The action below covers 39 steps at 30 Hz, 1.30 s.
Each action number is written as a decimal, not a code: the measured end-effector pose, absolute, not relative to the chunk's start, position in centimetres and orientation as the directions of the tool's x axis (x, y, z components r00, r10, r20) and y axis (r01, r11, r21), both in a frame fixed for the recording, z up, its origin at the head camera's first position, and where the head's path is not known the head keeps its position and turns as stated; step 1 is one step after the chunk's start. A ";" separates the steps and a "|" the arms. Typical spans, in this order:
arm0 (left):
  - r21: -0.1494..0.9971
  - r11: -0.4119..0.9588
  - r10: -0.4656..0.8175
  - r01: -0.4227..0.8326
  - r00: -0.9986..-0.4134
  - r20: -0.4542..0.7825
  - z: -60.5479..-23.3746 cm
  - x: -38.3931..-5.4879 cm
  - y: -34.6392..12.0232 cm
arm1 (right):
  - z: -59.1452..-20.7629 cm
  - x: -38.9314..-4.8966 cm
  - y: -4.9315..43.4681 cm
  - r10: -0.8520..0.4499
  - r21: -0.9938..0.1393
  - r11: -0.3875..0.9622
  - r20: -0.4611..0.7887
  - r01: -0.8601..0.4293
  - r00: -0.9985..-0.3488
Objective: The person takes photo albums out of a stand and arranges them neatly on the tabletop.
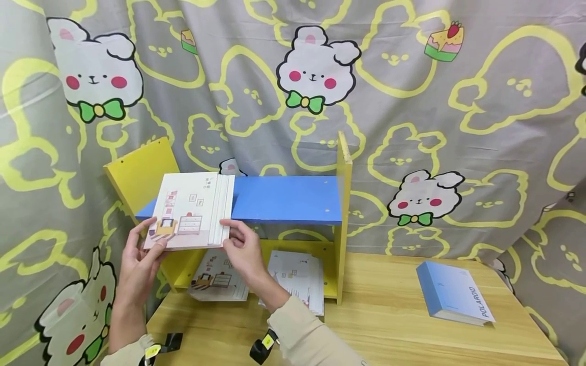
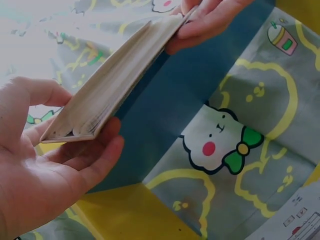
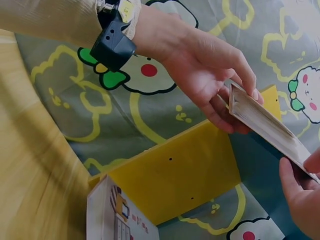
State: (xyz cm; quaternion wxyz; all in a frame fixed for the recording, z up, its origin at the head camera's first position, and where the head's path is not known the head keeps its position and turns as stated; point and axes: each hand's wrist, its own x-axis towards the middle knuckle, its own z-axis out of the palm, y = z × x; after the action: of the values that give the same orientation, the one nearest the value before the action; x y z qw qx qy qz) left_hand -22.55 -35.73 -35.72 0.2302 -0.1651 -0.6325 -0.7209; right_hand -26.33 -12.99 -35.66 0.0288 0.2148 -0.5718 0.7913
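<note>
Both hands hold a white hardcover book (image 1: pixel 183 203) by its lower corners, tilted, above the left part of the blue shelf board (image 1: pixel 288 198). Its cover shows a drawn armchair and drawers; pale strips run along the right side. My left hand (image 1: pixel 139 264) grips the left corner, thumb on the cover. At the opposite corner, my right hand (image 1: pixel 244 251) pinches the book. The left wrist view shows the page block (image 2: pixel 112 85) between the covers, with left-hand fingers (image 2: pixel 105 160) underneath. From the right wrist view, the right hand (image 3: pixel 302 200) is partly cut off.
Yellow side panels (image 1: pixel 343 229) flank the blue board. Below it lie similar white books, one at left (image 1: pixel 220 279) and a stack at right (image 1: pixel 295 277). A blue POLAROID book (image 1: pixel 453 292) lies on the wooden table (image 1: pixel 384 325). A patterned curtain (image 1: pixel 256 61) hangs behind.
</note>
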 end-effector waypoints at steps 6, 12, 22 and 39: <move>0.828 -0.101 -0.121 0.552 -0.833 0.540 -36.2 -22.4 -35.5 | -35.9 -26.2 -12.7 -0.183 -0.892 -0.311 0.394 -0.327 -0.901; 0.827 -0.103 -0.102 0.552 -0.833 0.544 -36.5 -22.2 -35.3 | -35.9 -26.1 -12.2 -0.164 -0.894 -0.275 0.406 -0.353 -0.899; 0.822 -0.045 -0.126 0.568 -0.819 0.560 -37.0 -21.4 -34.1 | -36.4 -25.9 -10.9 -0.156 -0.901 -0.251 0.398 -0.354 -0.904; 0.770 -0.187 -0.145 0.610 -0.793 0.592 -37.2 -20.8 -31.7 | -36.2 -25.4 -8.2 -0.191 -0.865 -0.251 0.484 -0.435 -0.854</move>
State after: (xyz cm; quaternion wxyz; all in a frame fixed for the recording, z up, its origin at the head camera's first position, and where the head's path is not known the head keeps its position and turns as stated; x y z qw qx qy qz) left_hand -20.82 -31.73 -37.15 0.2534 -0.1988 -0.5849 -0.7444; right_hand -25.44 -8.22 -36.17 0.0815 0.2578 -0.6063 0.7478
